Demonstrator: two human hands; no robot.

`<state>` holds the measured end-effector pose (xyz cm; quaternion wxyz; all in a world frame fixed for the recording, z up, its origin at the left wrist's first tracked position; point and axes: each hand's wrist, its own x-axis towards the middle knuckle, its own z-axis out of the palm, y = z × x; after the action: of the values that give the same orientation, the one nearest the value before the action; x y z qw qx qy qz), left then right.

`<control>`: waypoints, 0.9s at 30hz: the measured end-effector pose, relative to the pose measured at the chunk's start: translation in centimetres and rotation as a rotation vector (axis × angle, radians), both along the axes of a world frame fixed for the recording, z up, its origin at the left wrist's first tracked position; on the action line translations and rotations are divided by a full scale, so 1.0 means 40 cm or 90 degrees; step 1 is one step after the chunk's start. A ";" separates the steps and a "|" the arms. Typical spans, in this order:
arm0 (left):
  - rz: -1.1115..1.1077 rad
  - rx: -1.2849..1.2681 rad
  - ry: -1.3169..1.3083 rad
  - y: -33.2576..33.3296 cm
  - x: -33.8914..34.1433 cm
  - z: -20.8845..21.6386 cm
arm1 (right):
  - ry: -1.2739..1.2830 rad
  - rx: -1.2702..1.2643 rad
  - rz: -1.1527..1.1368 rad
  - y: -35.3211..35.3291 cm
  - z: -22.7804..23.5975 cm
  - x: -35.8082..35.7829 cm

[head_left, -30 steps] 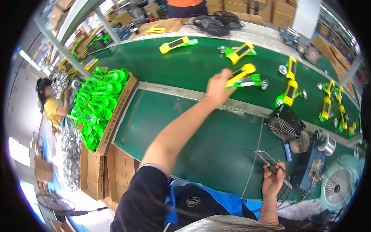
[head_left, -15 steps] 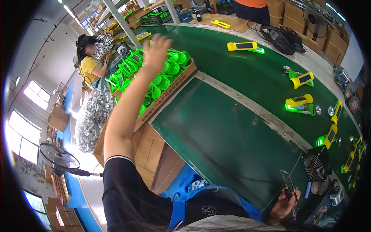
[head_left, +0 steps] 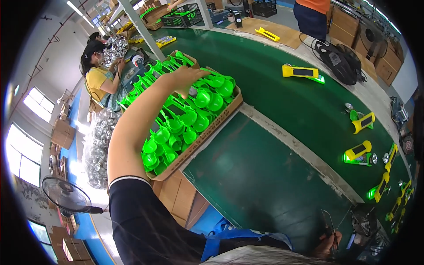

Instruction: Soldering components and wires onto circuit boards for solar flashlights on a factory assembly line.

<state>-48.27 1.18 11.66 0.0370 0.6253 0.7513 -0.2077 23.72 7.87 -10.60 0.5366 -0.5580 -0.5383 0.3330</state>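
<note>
Left hand (head_left: 187, 80): grip unclear; right hand (head_left: 327, 244) holds a tool (head_left: 334, 236).
We're likely picking green parts (head_left: 215, 102) by the box's (head_left: 208, 140) far edge; next needs lifting.

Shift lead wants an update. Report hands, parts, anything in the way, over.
Left hand over green parts in carton, grip unclear. Right hand holding tool. Possible obstruction: fan near right hand.
</note>
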 end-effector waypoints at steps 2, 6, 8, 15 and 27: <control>-0.038 0.082 -0.026 -0.005 0.026 0.004 | 0.016 -0.031 -0.063 0.016 -0.043 0.039; -0.038 0.073 -0.079 0.040 0.039 -0.010 | 0.195 -0.281 0.127 0.087 -0.216 0.236; -0.027 0.041 -0.093 0.055 0.012 0.017 | 0.315 -0.434 0.264 0.121 -0.265 0.319; -0.101 0.151 -0.042 -0.004 0.048 -0.014 | 0.634 -0.903 0.656 0.181 -0.256 0.350; -0.157 0.214 0.077 -0.076 0.096 -0.018 | 0.129 -0.037 0.160 -0.029 0.070 -0.054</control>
<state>-44.42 -1.87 10.95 -0.1387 0.6963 0.6940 -0.1192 21.54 6.71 -7.80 0.5258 -0.4650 -0.5373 0.4675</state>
